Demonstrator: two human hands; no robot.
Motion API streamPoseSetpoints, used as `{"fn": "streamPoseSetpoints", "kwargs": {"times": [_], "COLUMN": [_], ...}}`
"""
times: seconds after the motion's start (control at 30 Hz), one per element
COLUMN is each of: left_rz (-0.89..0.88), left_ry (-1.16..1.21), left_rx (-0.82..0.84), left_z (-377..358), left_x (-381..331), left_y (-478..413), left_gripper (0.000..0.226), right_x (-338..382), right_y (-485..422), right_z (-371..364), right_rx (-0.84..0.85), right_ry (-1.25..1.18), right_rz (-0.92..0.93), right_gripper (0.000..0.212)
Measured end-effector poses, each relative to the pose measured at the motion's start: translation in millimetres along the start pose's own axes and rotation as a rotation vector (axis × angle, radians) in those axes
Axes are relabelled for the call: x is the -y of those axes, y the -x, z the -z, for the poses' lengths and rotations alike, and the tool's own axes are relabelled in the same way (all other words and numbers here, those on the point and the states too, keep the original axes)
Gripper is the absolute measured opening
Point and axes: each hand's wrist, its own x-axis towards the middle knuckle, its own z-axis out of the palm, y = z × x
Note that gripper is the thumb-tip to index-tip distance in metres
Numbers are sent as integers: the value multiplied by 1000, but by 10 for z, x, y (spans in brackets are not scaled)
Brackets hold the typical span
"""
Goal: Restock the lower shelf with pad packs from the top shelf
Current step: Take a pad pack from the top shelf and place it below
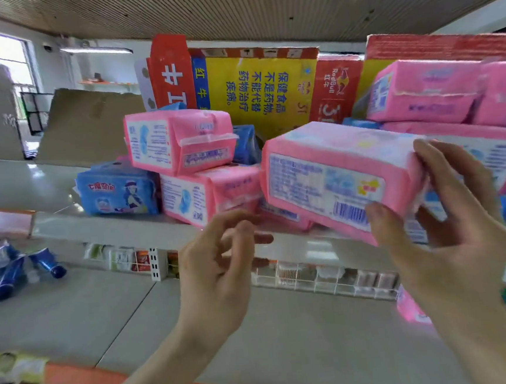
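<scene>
I see my right hand (451, 235) gripping a pink pad pack (330, 176) by its right end, just in front of the top shelf (111, 228). It is a soft, glossy plastic brick with the barcode facing me. My left hand (218, 265) is loosely curled and holds nothing. Stacked pink packs (180, 140) and a blue pack (117, 191) sit on that shelf, with a printed cardboard carton (261, 90) behind. The lower shelf (257, 329) is flat grey.

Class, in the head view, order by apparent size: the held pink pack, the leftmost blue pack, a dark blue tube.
1. Held pink pack, though it is nearest the camera, so its lead may be exaggerated.
2. Blue pack.
3. Dark blue tube.
</scene>
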Motion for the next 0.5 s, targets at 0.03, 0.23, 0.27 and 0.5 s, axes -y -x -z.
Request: {"fn": "streamPoseSetpoints", "kwargs": {"times": [0.03, 0.23, 0.27, 0.5], "left_rz": [63, 667, 733, 940], "left_ry": [27, 358, 409, 350], "left_rx": [0, 115, 169, 276], "left_z": [-78, -564, -636, -1096], "left_x": [-37, -271, -296, -335], "left_y": [54, 407, 485, 1138], "left_gripper": [38, 57, 56, 46], "right_x": [35, 8, -21, -200], "right_y": [79, 492, 575, 1260], "right_z": [135, 911, 1026, 1785], "right_rx": [21, 143, 171, 413], "right_ry": [-17, -30, -66, -367], "right_rz": [20, 52, 43, -416], "right_gripper": [68, 72, 73, 86]}}
